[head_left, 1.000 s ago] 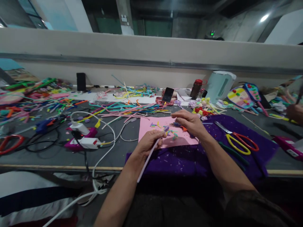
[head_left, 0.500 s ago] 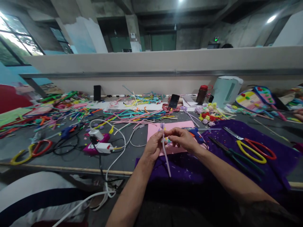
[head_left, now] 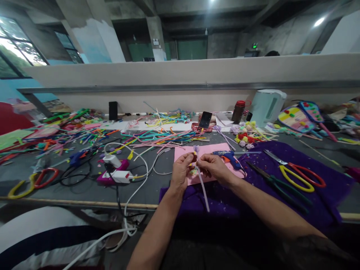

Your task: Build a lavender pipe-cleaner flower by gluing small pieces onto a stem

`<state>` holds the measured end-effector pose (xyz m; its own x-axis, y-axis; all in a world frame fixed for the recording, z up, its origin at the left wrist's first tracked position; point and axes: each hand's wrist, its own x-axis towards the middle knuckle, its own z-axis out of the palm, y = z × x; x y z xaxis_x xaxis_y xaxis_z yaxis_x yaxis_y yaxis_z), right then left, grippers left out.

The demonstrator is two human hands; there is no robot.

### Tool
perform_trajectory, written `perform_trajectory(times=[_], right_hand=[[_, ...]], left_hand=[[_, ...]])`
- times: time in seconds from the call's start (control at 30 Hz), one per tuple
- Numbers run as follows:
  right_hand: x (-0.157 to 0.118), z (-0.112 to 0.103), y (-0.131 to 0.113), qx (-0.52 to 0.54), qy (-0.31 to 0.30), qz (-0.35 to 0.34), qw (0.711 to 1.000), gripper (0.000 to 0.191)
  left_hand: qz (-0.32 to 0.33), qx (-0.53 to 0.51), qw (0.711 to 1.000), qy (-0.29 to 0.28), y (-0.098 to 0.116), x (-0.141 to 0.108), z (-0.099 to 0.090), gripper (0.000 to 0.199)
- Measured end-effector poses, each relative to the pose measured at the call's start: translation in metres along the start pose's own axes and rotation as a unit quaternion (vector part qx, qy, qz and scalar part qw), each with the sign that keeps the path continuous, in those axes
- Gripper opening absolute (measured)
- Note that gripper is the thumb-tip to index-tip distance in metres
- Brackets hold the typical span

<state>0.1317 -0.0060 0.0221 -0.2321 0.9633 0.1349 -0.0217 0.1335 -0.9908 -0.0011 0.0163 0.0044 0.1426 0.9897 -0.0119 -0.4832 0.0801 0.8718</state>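
Note:
A lilac pipe-cleaner flower (head_left: 196,149) on a pale, fuzzy stem (head_left: 204,190) is upright between my hands, its stem hanging toward me. My right hand (head_left: 215,167) pinches the stem just below the bloom. My left hand (head_left: 180,170) is closed just left of the stem, thumb and forefinger together near the flower; what lies between them is too small to tell. Both hands are over a pink sheet (head_left: 180,152), where small pastel bits (head_left: 194,172) show partly behind the fingers. A blue glue gun (head_left: 234,160) lies right beside my right hand.
Red-and-yellow scissors (head_left: 300,178) and dark green-handled pliers (head_left: 281,187) lie on purple cloth (head_left: 332,187) at right. A power strip (head_left: 118,176) with loose cables is at left. Pipe cleaners (head_left: 168,138), a phone (head_left: 205,120), a bottle (head_left: 238,112) and a kettle (head_left: 266,108) stand behind.
The flower and stem have shifted slightly right. My right fingers have come in and now pinch the stem, while my left fingertips have drawn a little away from it.

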Motion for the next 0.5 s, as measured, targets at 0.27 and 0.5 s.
perform_trajectory(times=[0.27,0.5], right_hand=[[0.0004,0.0020,0.0037,-0.104,0.028,-0.021,0.994,0.026],[0.0003,0.0055,0.0050,-0.146,0.031,-0.039,0.988,0.025]], left_hand=[[0.039,0.096,0.993,0.064,0.0017,-0.0023,0.0042,0.035],[0.022,0.092,0.995,0.032,0.0002,-0.0016,0.0028,0.037]])
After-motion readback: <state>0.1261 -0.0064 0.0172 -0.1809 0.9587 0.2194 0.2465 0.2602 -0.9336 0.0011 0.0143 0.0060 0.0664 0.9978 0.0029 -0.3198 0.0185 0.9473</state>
